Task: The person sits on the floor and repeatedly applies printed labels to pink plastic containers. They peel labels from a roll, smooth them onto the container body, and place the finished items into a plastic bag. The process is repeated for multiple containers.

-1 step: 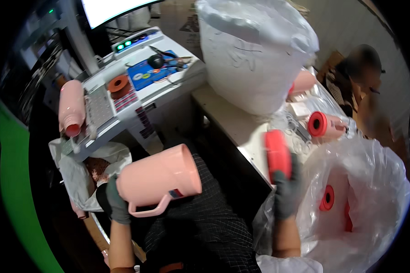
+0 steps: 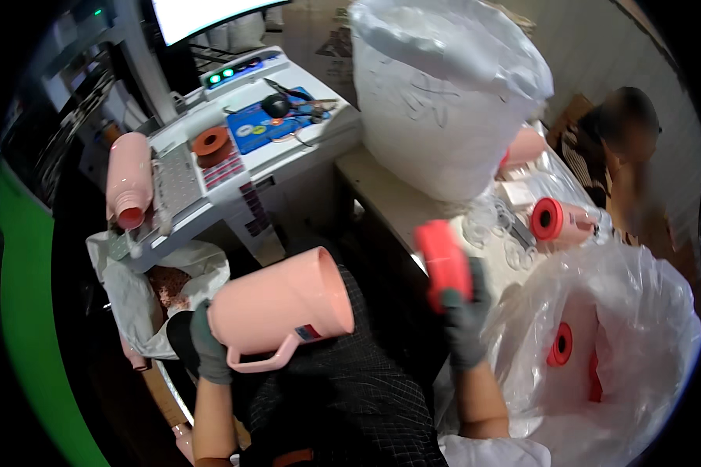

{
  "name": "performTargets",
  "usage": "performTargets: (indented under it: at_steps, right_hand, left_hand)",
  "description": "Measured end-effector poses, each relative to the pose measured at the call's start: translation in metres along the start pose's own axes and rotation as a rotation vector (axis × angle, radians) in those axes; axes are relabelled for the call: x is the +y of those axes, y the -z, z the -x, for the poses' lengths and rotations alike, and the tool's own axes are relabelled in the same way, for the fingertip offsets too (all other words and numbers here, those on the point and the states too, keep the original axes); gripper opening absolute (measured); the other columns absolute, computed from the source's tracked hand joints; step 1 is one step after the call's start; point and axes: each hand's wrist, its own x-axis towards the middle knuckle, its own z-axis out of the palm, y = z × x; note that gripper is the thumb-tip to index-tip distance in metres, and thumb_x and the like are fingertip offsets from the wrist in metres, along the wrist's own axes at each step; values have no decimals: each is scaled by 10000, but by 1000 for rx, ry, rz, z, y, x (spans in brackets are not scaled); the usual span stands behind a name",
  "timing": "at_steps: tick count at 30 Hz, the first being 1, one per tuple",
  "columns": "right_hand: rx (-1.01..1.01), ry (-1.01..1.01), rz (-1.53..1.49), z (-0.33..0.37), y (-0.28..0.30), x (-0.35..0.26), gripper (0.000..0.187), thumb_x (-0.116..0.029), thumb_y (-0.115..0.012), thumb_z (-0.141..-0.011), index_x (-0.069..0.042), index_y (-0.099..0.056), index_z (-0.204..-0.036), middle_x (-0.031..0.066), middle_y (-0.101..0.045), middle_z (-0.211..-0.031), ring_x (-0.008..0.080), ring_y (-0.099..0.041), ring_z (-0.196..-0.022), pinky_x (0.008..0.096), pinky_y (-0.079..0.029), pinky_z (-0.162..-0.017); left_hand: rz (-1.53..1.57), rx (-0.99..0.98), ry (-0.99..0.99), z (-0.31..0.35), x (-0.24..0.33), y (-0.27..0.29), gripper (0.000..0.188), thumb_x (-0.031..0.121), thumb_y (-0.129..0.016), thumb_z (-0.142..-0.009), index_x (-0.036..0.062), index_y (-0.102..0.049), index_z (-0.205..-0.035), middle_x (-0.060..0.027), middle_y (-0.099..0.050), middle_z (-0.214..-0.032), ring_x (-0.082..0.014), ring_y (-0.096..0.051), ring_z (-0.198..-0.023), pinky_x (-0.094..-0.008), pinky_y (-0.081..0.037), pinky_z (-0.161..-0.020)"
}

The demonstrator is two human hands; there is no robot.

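Observation:
My left hand (image 2: 207, 348), in a grey glove, grips a pink plastic jug body (image 2: 280, 306) at its base end. The jug lies sideways over my lap, handle down, its open mouth pointing right. My right hand (image 2: 464, 323), also gloved, holds a red round lid (image 2: 442, 263) upright, a short way right of the jug's mouth and apart from it.
A clear plastic bag (image 2: 639, 311) at the right holds pink jugs with red lids. Another lidded jug (image 2: 562, 220) lies on the table beside a large white sack (image 2: 444, 101). A white machine (image 2: 249, 167) carries a tape roll (image 2: 212, 142) and a pink jug (image 2: 128, 179). A person (image 2: 631, 148) sits far right.

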Motion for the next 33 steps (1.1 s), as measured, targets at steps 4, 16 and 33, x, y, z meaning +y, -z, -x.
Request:
performTargets:
  at_steps: [4, 16, 33]
  right_hand:
    - [-393, 316, -50, -11, -121, 5, 660, -197, -888, -743, 42, -665, -1317, 122, -598, -1026, 251, -594, -905, 359, -515, -797]
    - [-512, 550, -144, 4, -119, 12, 600, -310, -832, -815, 43, -680, -1276, 125, -621, -1024, 280, -582, -892, 397, -505, -801]
    - [-219, -251, -441, 15, -122, 14, 577, -430, -615, -1038, 79, -623, -1309, 161, -698, -1230, 199, -675, -1099, 345, -536, -944]
  left_hand:
    - [62, 34, -33, 31, 11, -13, 163, 182, -614, -1004, 21, -603, -1030, -74, -651, -918, -195, -639, -850, -336, -506, -737]
    - [-461, 14, -396, 54, -1, -10, 259, 90, -741, -875, -25, -673, -1096, -149, -662, -939, -319, -670, -823, -380, -543, -717]
    - [-122, 300, -152, 26, 109, -44, 331, 252, -455, -1024, -33, -622, -1009, -120, -617, -1030, -214, -599, -968, -322, -474, -876]
